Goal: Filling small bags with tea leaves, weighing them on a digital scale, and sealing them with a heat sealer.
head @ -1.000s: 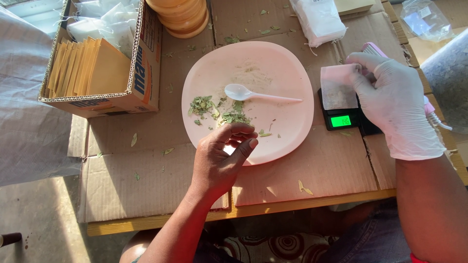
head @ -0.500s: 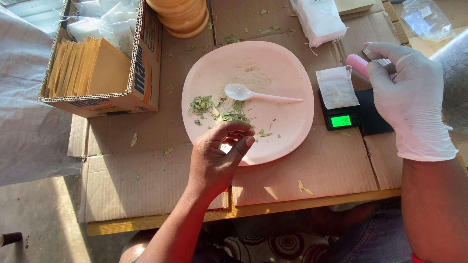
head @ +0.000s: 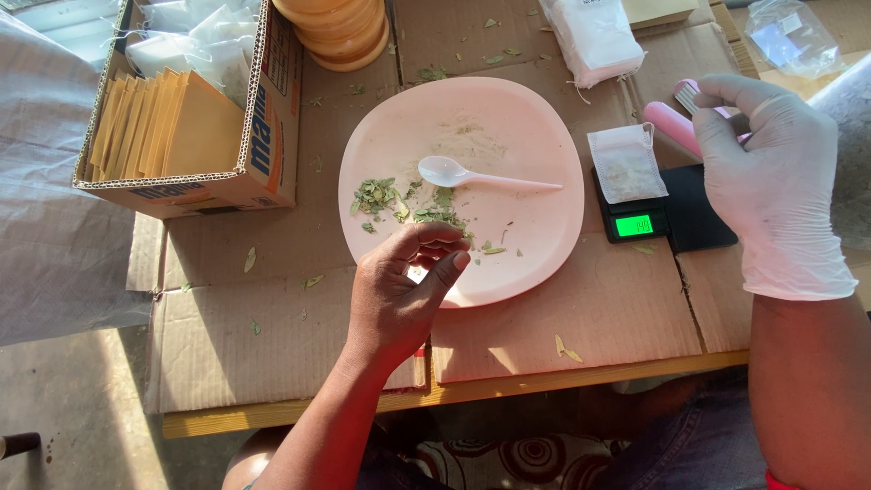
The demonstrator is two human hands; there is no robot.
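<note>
Bare left hand [head: 399, 290] hovers over round pink plastic plate [head: 544, 154], fingers curled, pinching dried green leaf bits [head: 435, 216]. Gloved right hand [head: 771, 181], raised beside small black digital scale [head: 671, 213], fingers closed around pink plastic handle [head: 670, 125].

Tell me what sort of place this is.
Probably a makeshift packing station for dried herbs, set up on flattened cardboard. A small black digital scale carries a little white sachet, a round pink plate holds crumbled green leaves, and an open cardboard box holds tan paper envelopes.
</note>
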